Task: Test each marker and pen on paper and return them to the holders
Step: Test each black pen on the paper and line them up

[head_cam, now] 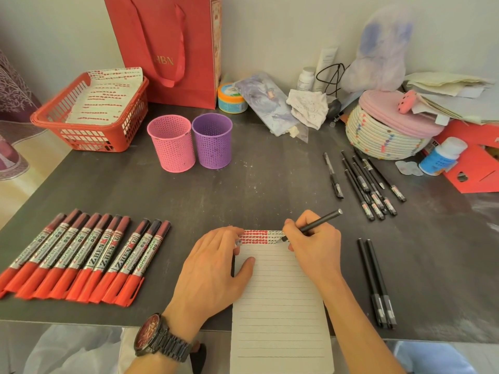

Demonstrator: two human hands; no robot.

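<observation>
Black pen [314, 225] pinched in right hand [313, 244] grip, tip on lined paper [278, 298] at top edge — beside red and black test marks. Left hand [216, 268] flat, fingers spread, pressing paper's left edge. Beyond paper on tabletop [256, 184] — pink holder [171, 144] and purple holder [212, 141], contents not visible.

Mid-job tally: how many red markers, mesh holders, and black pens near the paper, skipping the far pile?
Red-capped markers, left row: 10
Holders, pink perforated holder and purple perforated holder: 2
Capped black pens right of the lined paper: 2
Black pen in the right hand: 1
Total: 15
</observation>
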